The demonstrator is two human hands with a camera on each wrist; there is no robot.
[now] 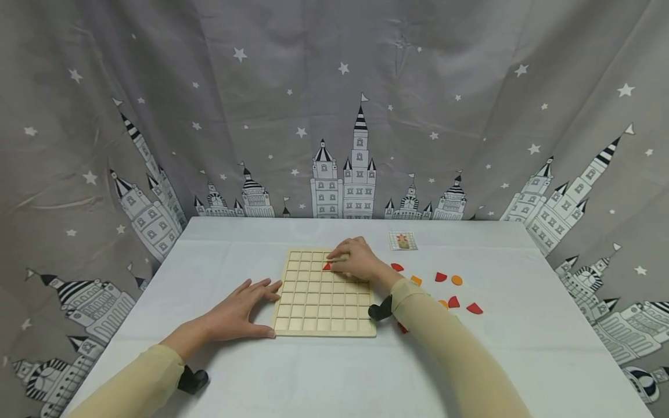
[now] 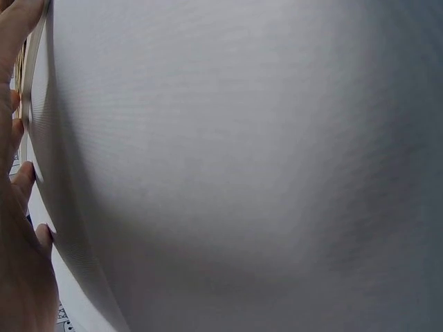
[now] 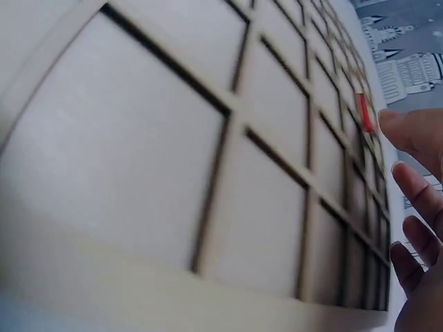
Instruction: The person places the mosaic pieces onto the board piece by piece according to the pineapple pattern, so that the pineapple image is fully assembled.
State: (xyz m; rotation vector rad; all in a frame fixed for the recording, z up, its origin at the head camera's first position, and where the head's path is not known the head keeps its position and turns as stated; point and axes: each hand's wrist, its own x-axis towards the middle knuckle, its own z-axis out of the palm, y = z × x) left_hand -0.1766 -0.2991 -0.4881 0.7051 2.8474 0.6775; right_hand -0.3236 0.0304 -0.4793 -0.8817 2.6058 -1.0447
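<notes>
A pale wooden grid board (image 1: 324, 302) lies flat in the middle of the white table. My left hand (image 1: 245, 310) rests flat on the cloth, its straight fingers touching the board's left edge (image 2: 31, 83). In the left wrist view the left hand (image 2: 17, 228) shows only at the frame's left side. My right hand (image 1: 355, 259) reaches over the board's far rows, its fingertips touching a red piece (image 1: 327, 266) that lies in a cell. Close up, the red piece (image 3: 366, 113) sits just by the right fingertips (image 3: 408, 135) on the board (image 3: 208, 173).
Loose red pieces (image 1: 474, 308) and orange pieces (image 1: 457, 280) lie scattered on the cloth right of the board. A small picture card (image 1: 403, 241) sits near the table's far edge. A grey curtain (image 1: 334, 116) printed with castles hangs behind the table.
</notes>
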